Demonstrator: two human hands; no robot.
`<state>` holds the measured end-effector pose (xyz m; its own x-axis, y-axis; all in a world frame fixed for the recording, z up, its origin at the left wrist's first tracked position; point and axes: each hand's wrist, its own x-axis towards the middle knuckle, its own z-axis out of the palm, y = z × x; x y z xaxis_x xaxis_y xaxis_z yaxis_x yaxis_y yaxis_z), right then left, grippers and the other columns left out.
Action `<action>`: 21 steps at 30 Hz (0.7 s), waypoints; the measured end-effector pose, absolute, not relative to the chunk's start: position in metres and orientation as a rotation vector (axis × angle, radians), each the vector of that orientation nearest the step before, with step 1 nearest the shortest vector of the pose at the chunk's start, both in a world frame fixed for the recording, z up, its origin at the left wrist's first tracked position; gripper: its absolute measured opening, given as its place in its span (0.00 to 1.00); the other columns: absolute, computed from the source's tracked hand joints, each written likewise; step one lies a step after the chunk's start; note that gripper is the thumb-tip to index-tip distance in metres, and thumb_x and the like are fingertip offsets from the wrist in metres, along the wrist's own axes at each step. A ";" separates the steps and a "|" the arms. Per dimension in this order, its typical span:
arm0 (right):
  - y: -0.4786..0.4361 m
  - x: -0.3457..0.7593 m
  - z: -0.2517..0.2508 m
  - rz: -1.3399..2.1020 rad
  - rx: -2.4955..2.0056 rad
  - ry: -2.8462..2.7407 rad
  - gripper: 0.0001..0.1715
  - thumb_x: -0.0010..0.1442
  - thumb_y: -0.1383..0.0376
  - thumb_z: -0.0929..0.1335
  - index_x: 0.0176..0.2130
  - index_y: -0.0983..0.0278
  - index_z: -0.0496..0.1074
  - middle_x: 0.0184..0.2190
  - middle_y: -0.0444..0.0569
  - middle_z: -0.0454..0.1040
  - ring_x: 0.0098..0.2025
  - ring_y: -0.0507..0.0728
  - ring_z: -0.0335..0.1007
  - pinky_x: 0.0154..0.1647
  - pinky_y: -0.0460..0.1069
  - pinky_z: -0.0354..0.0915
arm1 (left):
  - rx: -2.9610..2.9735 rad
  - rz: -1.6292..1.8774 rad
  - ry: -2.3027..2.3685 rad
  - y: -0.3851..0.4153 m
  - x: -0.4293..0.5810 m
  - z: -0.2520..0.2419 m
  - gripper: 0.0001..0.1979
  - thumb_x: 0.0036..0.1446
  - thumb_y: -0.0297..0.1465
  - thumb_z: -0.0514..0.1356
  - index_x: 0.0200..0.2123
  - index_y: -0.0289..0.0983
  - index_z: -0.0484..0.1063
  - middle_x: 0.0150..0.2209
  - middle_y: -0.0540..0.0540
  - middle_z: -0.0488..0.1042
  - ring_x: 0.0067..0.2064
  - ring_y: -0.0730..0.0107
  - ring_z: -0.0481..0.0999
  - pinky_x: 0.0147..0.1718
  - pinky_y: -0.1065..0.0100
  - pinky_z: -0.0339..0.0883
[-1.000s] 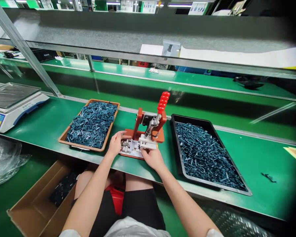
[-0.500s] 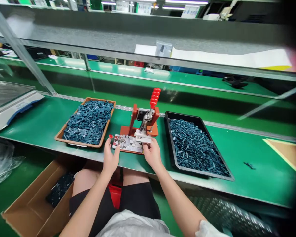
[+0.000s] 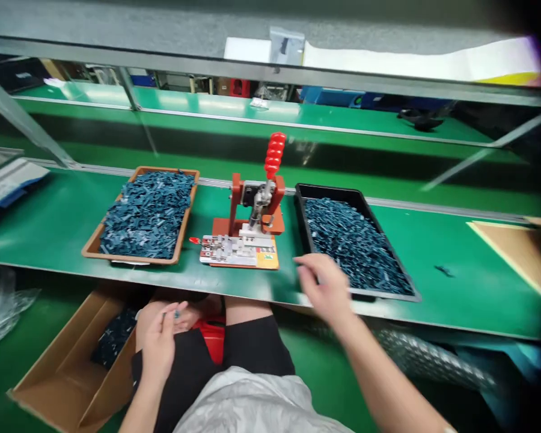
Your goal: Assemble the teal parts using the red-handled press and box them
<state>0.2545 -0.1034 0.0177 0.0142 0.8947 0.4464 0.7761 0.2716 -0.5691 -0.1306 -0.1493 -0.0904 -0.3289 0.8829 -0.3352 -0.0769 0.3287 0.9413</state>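
An orange toggle press point(image 3: 252, 207) with a red handle stands on the green bench between two trays. My left hand point(image 3: 160, 340) hangs low over my lap, beside a cardboard box point(image 3: 72, 373), with its fingers pinched on a small dark part point(image 3: 175, 314). My right hand point(image 3: 324, 285) hovers blurred at the near left corner of the black tray point(image 3: 306, 193) of dark parts, fingers spread. The metal fixture plate point(image 3: 229, 249) in front of the press has no hand on it.
An orange tray point(image 3: 92, 248) heaped with dark parts sits left of the press. A scale point(image 3: 4, 183) stands at the far left. The cardboard box below the bench holds dark parts. A tan board point(image 3: 509, 252) lies at the right. A plastic bag point(image 3: 0, 313) lies lower left.
Both hands left the fixture. The left dropped down toward the box with a small part, and the right swung right to the black tray. The camera tilted downward.
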 end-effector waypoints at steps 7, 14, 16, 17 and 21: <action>-0.060 0.382 -0.014 0.455 -2.224 -1.894 0.04 0.54 0.65 0.72 0.31 0.57 0.79 0.38 0.60 0.81 0.39 0.66 0.79 0.42 0.60 0.71 | 1.290 0.803 2.462 -0.148 -0.284 -0.095 0.25 0.59 0.41 0.57 0.54 0.31 0.73 0.62 0.27 0.72 0.68 0.38 0.66 0.68 0.42 0.58; -0.059 0.376 -0.017 0.517 -2.206 -1.947 0.11 0.58 0.64 0.68 0.27 0.55 0.77 0.29 0.59 0.81 0.30 0.63 0.78 0.33 0.57 0.69 | 2.065 1.090 2.079 -0.058 -0.188 -0.001 0.16 0.67 0.39 0.55 0.47 0.39 0.78 0.50 0.40 0.78 0.55 0.56 0.75 0.62 0.55 0.66; -0.058 0.376 -0.016 0.515 -2.187 -1.955 0.07 0.56 0.62 0.69 0.29 0.55 0.79 0.29 0.55 0.81 0.30 0.64 0.79 0.32 0.57 0.70 | 2.148 0.899 2.039 -0.023 -0.164 0.014 0.14 0.65 0.37 0.57 0.45 0.38 0.80 0.48 0.39 0.79 0.53 0.53 0.76 0.59 0.54 0.68; -0.058 0.375 -0.014 0.521 -2.179 -1.966 0.06 0.54 0.61 0.69 0.31 0.55 0.79 0.30 0.53 0.82 0.30 0.65 0.79 0.32 0.56 0.70 | 2.163 0.769 2.050 -0.008 -0.156 0.018 0.14 0.63 0.36 0.58 0.44 0.37 0.80 0.47 0.37 0.79 0.52 0.51 0.76 0.57 0.53 0.69; -0.063 0.364 -0.001 0.515 -2.143 -2.032 0.08 0.54 0.63 0.68 0.29 0.56 0.80 0.31 0.48 0.83 0.33 0.62 0.80 0.34 0.52 0.70 | 2.093 0.351 2.109 0.025 -0.144 0.021 0.13 0.58 0.33 0.60 0.43 0.36 0.81 0.45 0.35 0.79 0.50 0.48 0.78 0.53 0.53 0.72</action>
<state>0.3641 -0.0631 -0.0012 0.0270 0.9887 -0.1475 0.9395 -0.0755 -0.3340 -0.1436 0.0250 0.0209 -0.0152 0.9982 0.0584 0.9632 -0.0011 0.2689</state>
